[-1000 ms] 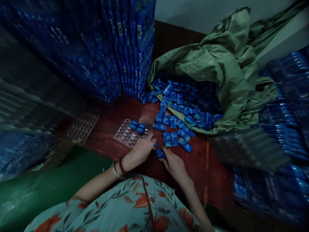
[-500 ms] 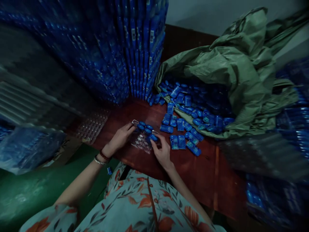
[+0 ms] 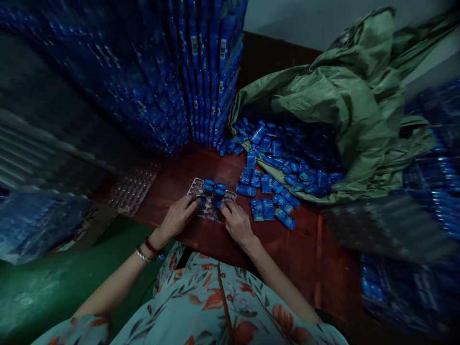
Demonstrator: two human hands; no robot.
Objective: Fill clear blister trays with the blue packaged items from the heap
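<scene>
A clear plastic tray [image 3: 206, 213] with rows of hollows lies on the dark red table in front of me. Several blue packets [image 3: 214, 187] sit together on its upper part. My left hand [image 3: 180, 214] is over the tray's left side, thumb and fingers pinched on a small blue packet. On the right side, my right hand [image 3: 236, 221] pinches another blue packet [image 3: 218, 205], partly covered by the fingers. Loose blue packets [image 3: 262, 210] lie just right of the tray.
A green sack [image 3: 345, 96] spills blue packets at the right. Tall stacks of blue packs [image 3: 212, 76] rise behind. Clear trays [image 3: 132, 189] lie at the left, more are stacked at the far left, and a grey stack [image 3: 388, 230] stands at the right.
My left hand has moved from the tray's upper left corner down toward its middle. My right hand has shifted slightly, its fingers now over the tray. More of the tray shows.
</scene>
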